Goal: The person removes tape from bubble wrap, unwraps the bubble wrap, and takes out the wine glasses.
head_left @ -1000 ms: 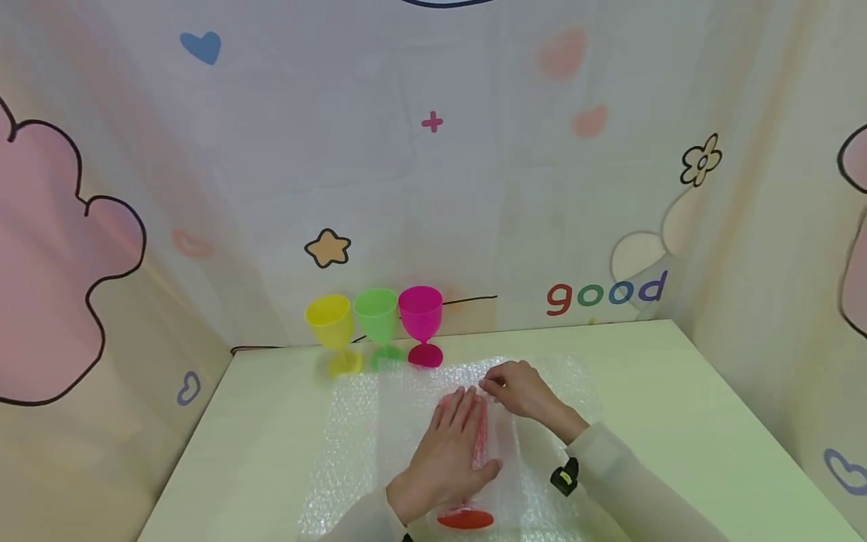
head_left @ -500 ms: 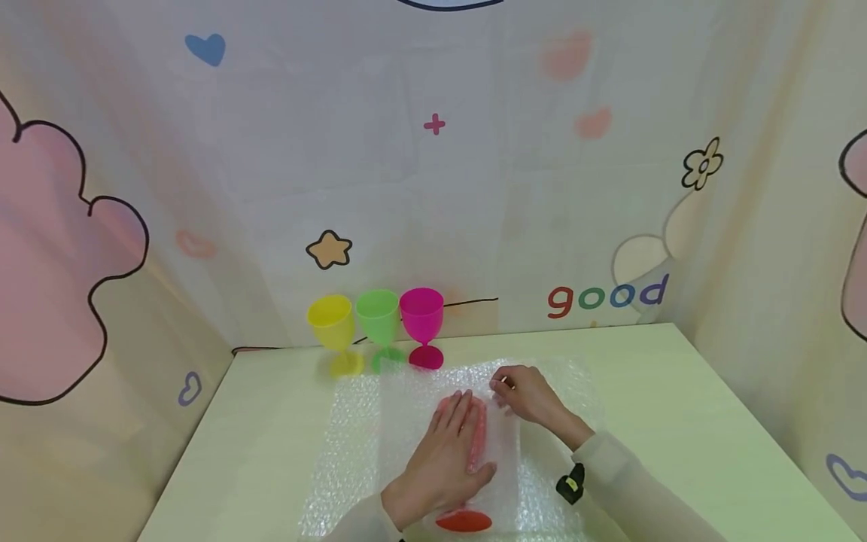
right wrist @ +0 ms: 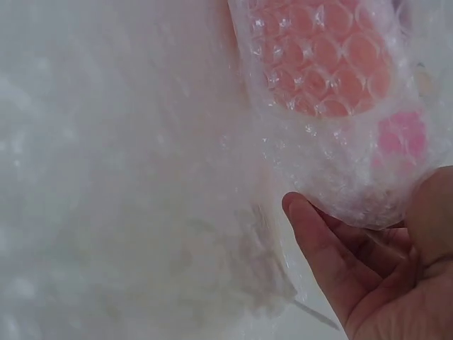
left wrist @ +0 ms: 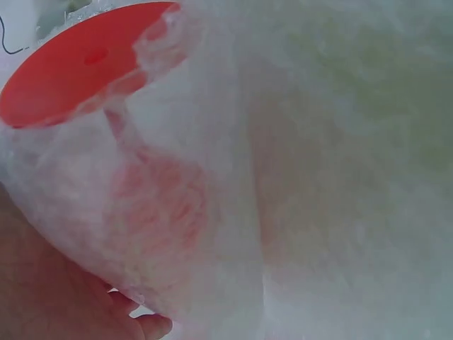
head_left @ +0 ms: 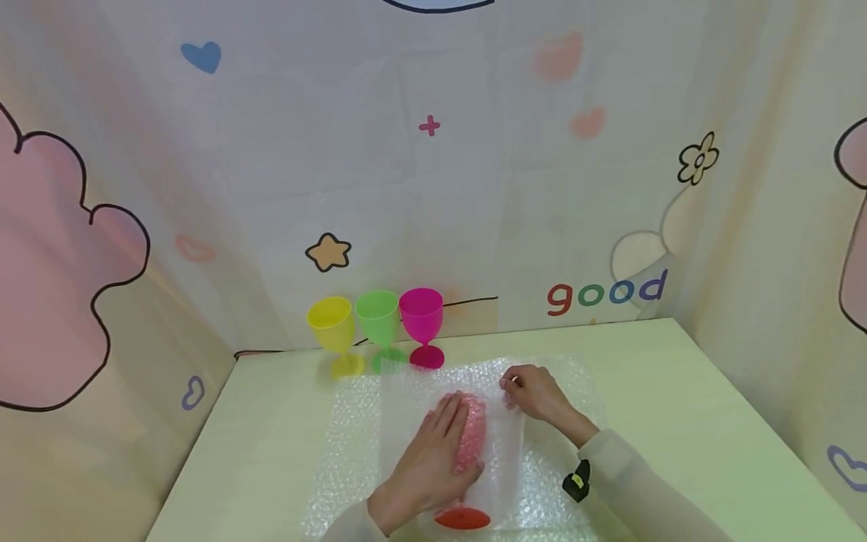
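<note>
A red goblet lies on its side within bubble wrap (head_left: 352,429); its round base (head_left: 463,518) sticks out at the near end. My left hand (head_left: 423,463) rests on the goblet's wrapped bowl from the left, fingers extended. The left wrist view shows the bare base (left wrist: 71,71), with the stem and bowl blurred through the wrap. Further right, my right hand (head_left: 538,395) pinches the wrap's edge between thumb and fingers. In the right wrist view, the goblet's pinkish bowl (right wrist: 325,60) shows through the bubbles, above that hand (right wrist: 375,276).
Three upright goblets stand in a row behind the wrap: yellow (head_left: 332,327), green (head_left: 378,316) and magenta (head_left: 421,316). The pale table (head_left: 677,421) meets a printed curtain (head_left: 474,188) at the back and both sides.
My right hand has moved slightly right with the wrap's edge. My left hand has slid a little left, so more of the goblet's bowl shows.
</note>
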{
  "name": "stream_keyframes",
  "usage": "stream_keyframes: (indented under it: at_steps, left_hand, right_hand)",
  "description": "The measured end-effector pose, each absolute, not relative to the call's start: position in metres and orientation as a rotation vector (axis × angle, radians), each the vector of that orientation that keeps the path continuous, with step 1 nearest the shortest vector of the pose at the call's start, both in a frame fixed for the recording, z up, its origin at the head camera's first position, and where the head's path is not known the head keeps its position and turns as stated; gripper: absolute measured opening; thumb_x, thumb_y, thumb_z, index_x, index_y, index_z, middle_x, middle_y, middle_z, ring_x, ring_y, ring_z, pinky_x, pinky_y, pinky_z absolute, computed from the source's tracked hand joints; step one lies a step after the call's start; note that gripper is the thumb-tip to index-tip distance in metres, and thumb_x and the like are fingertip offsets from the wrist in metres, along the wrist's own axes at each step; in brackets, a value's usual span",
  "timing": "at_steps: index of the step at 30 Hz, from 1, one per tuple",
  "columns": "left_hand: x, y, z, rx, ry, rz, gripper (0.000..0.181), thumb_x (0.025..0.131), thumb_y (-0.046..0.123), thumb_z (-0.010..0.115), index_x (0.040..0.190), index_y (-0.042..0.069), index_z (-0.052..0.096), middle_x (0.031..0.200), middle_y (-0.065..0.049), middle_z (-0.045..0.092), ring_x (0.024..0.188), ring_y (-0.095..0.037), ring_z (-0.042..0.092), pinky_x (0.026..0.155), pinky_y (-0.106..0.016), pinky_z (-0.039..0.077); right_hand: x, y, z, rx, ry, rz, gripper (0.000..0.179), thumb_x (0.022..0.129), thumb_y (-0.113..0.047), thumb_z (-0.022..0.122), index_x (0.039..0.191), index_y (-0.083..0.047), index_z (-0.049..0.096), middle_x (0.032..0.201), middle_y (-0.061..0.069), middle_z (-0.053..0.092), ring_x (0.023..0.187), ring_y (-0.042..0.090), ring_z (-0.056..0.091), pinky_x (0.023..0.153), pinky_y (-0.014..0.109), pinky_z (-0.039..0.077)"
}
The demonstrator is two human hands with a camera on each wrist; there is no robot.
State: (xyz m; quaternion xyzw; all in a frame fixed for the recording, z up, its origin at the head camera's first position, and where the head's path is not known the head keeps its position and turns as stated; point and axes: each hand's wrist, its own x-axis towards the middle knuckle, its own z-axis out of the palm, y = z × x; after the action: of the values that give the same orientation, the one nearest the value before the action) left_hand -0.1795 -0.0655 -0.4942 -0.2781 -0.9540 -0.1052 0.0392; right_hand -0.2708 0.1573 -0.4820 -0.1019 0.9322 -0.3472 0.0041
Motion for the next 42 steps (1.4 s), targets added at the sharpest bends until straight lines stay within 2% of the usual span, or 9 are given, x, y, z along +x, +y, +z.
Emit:
stream_keyframes:
  at_steps: [4, 8, 10, 13, 16, 20, 23, 29, 42]
  left_hand:
    - [-0.178, -0.071, -0.491, -0.842, -2.930, -0.356, 0.086, 0.093, 0.054, 0.052, 0.156, 0.006, 0.022, 0.165, -0.011, 0.017, 0.154, -0.029, 0.015, 0.122, -0.047, 0.026]
    - [-0.179, -0.072, -0.479, -0.802, -2.954, -0.389, 0.082, 0.091, 0.054, 0.053, 0.154, 0.007, 0.030, 0.165, -0.011, 0.019, 0.154, -0.031, 0.011, 0.123, -0.049, 0.021]
    - [-0.182, -0.068, -0.473, -0.811, -2.928, -0.362, 0.078, 0.091, 0.052, 0.055, 0.152, 0.007, 0.036, 0.164, -0.011, 0.021, 0.154, -0.032, 0.013, 0.123, -0.051, 0.020]
    - [-0.185, -0.059, -0.469, -0.870, -2.895, -0.268, 0.073, 0.092, 0.047, 0.054, 0.151, 0.009, 0.037, 0.164, -0.010, 0.023, 0.153, -0.031, 0.016, 0.123, -0.052, 0.021]
    - [-0.186, -0.051, -0.470, -0.919, -2.908, -0.214, 0.072, 0.095, 0.048, 0.050, 0.153, 0.009, 0.033, 0.164, -0.008, 0.023, 0.153, -0.030, 0.017, 0.123, -0.052, 0.020]
    - [-0.186, -0.046, -0.475, -0.888, -2.997, -0.183, 0.078, 0.096, 0.057, 0.044, 0.156, 0.011, 0.027, 0.166, -0.005, 0.019, 0.155, -0.026, 0.010, 0.124, -0.050, 0.015]
    - [-0.186, -0.046, -0.479, -0.866, -3.006, -0.137, 0.081, 0.094, 0.061, 0.045, 0.156, 0.012, 0.027, 0.166, -0.004, 0.018, 0.155, -0.025, 0.009, 0.125, -0.048, 0.014]
    - [-0.187, -0.052, -0.487, -0.883, -2.892, -0.062, 0.079, 0.094, 0.058, 0.048, 0.155, 0.011, 0.030, 0.165, -0.005, 0.022, 0.154, -0.024, 0.015, 0.125, -0.045, 0.017]
    - [-0.184, -0.062, -0.489, -0.864, -2.872, -0.141, 0.082, 0.093, 0.055, 0.052, 0.157, 0.015, 0.023, 0.165, -0.002, 0.022, 0.153, -0.025, 0.018, 0.124, -0.046, 0.021]
  right_hand:
    - [-0.273, 0.159, -0.478, -0.447, 2.889, -1.056, 0.013, 0.096, -0.016, 0.061, 0.100, -0.007, 0.070, 0.082, 0.004, 0.069, 0.067, 0.011, 0.060, 0.059, 0.025, 0.050]
    - [-0.276, 0.158, -0.471, -0.641, 2.796, -1.000, 0.024, 0.096, -0.023, 0.063, 0.115, -0.011, 0.067, 0.092, 0.002, 0.072, 0.075, 0.010, 0.063, 0.065, 0.027, 0.056]
    - [-0.278, 0.157, -0.467, -0.710, 2.769, -0.958, 0.029, 0.095, -0.027, 0.064, 0.120, -0.011, 0.066, 0.091, 0.001, 0.072, 0.075, 0.010, 0.063, 0.066, 0.026, 0.056]
    - [-0.280, 0.155, -0.463, -0.802, 2.768, -0.899, 0.030, 0.094, -0.026, 0.066, 0.119, -0.010, 0.066, 0.089, 0.000, 0.073, 0.072, 0.008, 0.062, 0.064, 0.025, 0.054]
    - [-0.282, 0.151, -0.461, -0.866, 2.790, -0.847, 0.023, 0.093, -0.020, 0.066, 0.114, -0.010, 0.069, 0.091, 0.001, 0.074, 0.074, 0.008, 0.063, 0.065, 0.025, 0.053]
    - [-0.284, 0.146, -0.462, -0.830, 2.826, -0.824, 0.011, 0.093, -0.017, 0.066, 0.102, -0.013, 0.070, 0.090, 0.000, 0.073, 0.078, 0.010, 0.064, 0.070, 0.027, 0.056]
    - [-0.285, 0.145, -0.462, -0.738, 2.812, -0.863, 0.007, 0.094, -0.018, 0.065, 0.098, -0.015, 0.070, 0.088, -0.001, 0.073, 0.076, 0.010, 0.064, 0.067, 0.027, 0.056]
    - [-0.285, 0.151, -0.462, -0.674, 2.756, -0.983, 0.008, 0.095, -0.015, 0.063, 0.100, -0.010, 0.068, 0.085, 0.006, 0.074, 0.070, 0.016, 0.069, 0.057, 0.026, 0.055]
    - [-0.286, 0.168, -0.477, -0.480, 2.821, -1.019, 0.007, 0.094, -0.014, 0.064, 0.098, -0.009, 0.068, 0.086, 0.006, 0.073, 0.067, 0.012, 0.063, 0.058, 0.026, 0.053]
